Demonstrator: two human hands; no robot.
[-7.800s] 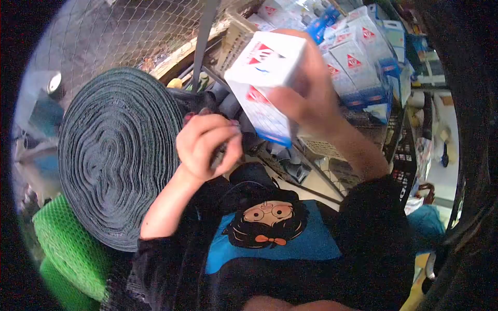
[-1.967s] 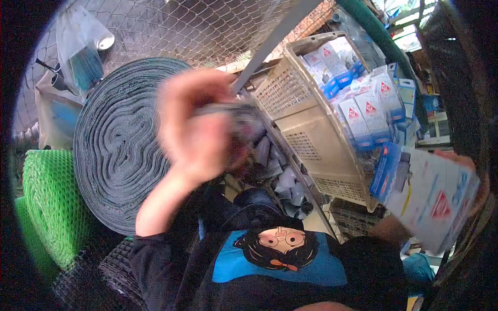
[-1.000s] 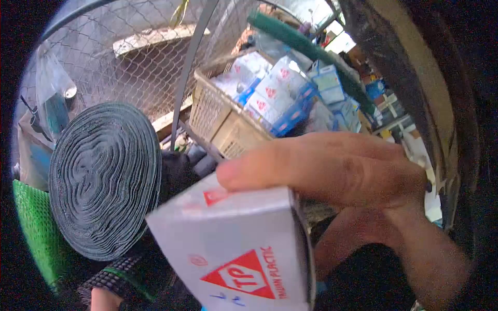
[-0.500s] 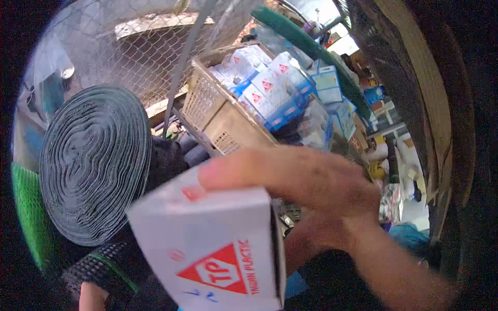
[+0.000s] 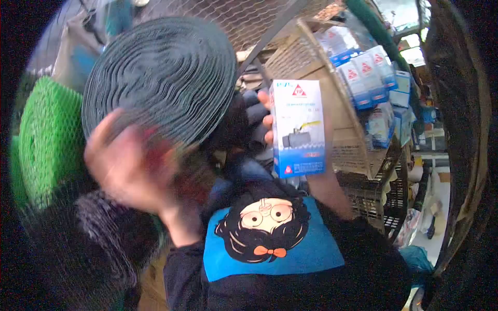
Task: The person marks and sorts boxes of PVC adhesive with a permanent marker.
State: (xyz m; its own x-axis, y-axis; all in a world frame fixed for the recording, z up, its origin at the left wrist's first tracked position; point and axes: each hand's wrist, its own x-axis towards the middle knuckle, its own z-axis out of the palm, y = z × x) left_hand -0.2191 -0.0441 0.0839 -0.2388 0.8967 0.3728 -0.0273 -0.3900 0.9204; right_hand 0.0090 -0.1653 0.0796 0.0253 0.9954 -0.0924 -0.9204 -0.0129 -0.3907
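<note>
My right hand is closed round a white and blue valve box, held upright in front of me. Its fingertips show along the box's left edge, while the palm is hidden behind it. On the box's front are a red triangle logo and a picture of a grey valve with a yellow handle. My left hand is raised at the left, in front of a big roll of dark mesh. Motion smears its fingers, and a dark reddish blur shows beside them; I cannot make out whether it holds anything.
A beige plastic crate stands behind the held box, with several similar boxes at its right. A brown cardboard piece leans there. Green netting stands at the far left. Dark netting lies below my left hand.
The box has moved farther from the camera and turned, so its valve picture now shows. My left hand has risen from the lower left edge. The view has shifted downward.
</note>
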